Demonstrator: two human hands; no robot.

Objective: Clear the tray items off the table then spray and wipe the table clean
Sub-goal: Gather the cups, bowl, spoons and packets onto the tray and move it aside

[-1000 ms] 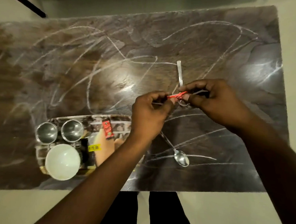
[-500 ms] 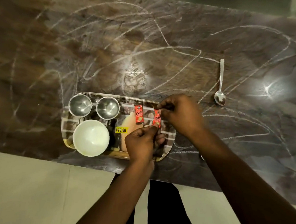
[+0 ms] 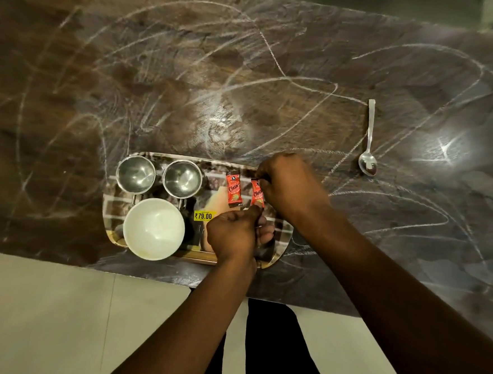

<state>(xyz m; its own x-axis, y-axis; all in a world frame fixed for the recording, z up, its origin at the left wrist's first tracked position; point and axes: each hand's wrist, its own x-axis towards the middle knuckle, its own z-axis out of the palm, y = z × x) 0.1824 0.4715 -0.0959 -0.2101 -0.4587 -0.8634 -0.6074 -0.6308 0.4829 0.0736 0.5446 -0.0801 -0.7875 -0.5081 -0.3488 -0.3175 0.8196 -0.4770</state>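
Red sachet [image 3: 258, 194] pinched end to end by both hands [image 3: 290, 185] [image 3: 234, 234] over the tray's right edge [image 3: 282, 249].

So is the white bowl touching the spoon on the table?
Apart. The head view shows the white bowl sitting on the tray at the near left, while the spoon lies on bare table far off to the right, with both hands between.

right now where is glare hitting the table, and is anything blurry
Head view: a bright starburst reflection sits on the glossy dark marble table right of the steel spoon, a softer sheen at centre; the red sachets read sharp, edges bow slightly.
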